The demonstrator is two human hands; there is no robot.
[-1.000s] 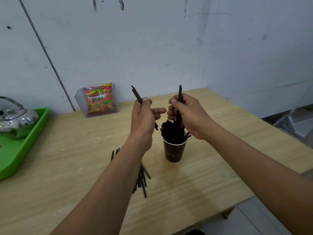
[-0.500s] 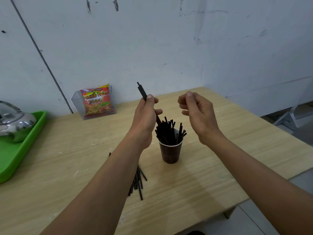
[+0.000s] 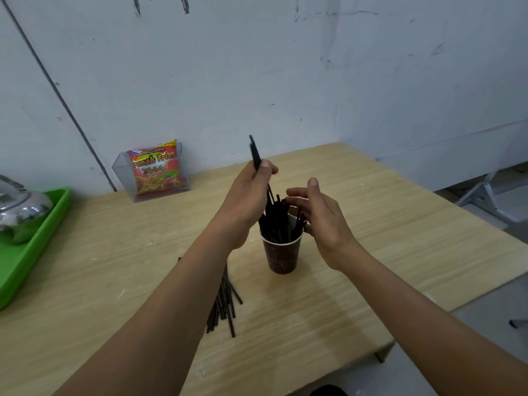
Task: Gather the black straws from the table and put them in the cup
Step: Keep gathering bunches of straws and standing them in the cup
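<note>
The left hand (image 3: 248,201) pinches a black straw (image 3: 255,151) slanted above the paper cup (image 3: 281,255), seemingly aiming it in; the right hand (image 3: 323,218) hovers slack-fingered beside the cup, perhaps steadying. Left of it lie loose straws (image 3: 224,304).

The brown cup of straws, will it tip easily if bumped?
Probably: the cup looks like light paper, narrower at its base. The straws stand well above its rim, so a nudge up there would likely lever it over.
</note>
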